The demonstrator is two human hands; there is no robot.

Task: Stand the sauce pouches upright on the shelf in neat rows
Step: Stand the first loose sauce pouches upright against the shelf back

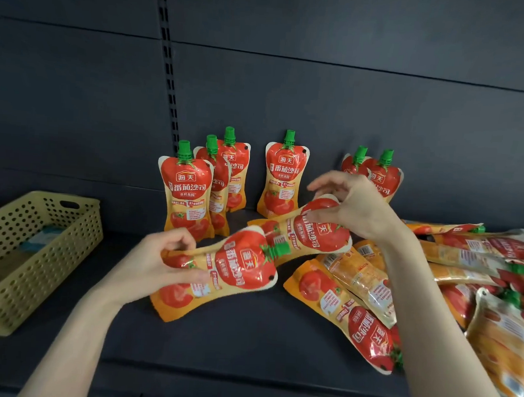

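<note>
Pouch one, the left-held pouch, lies tilted above the dark shelf, with its green cap pointing right and its base toward the near left. The right-held pouch lies tilted just beyond it, base pointing left; its cap end is hidden under the hand. The cap of the left-held pouch overlaps the front of the right-held pouch.

Six standing pouches are upright at the far side, close to the back panel: three in a file at left, one at centre, two at right. The right pair is partly hidden by the raised hand. A heap of pouches lies flat and overlapping on the right part of the shelf. Its nearest member, a flat pouch, lies just to the near right of the held pouches. A perforated yellow basket sits at far left, well apart from all pouches.

The left hand grips the lower half of the left-held pouch, fingers curled behind, thumb on the front. The right hand pinches the upper end of the right-held pouch between thumb and fingers, with the remaining fingers loosely arched above it.

Each held pouch extends from its hand toward the centre of the shelf.
</note>
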